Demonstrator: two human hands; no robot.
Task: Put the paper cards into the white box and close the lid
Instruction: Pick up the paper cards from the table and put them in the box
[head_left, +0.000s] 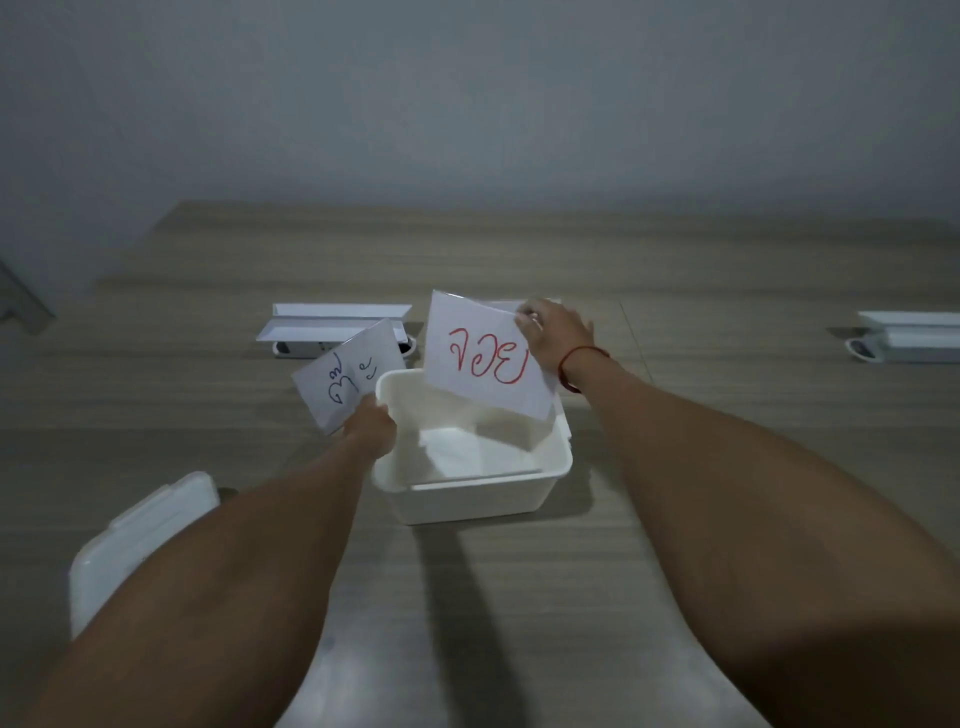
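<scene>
One open white plastic box sits mid-table. Two paper cards: the right hand pinches the red-lettered card over it; the left hand grips the blue-lettered card at ten o'clock. One white lid lies at eight o'clock.

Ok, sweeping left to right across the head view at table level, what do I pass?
Box lid → card with blue writing in the left hand → white box → card with red writing → right hand → white object at the far right edge.

arms bare, no sleeves | red cord bracelet R wrist
</scene>
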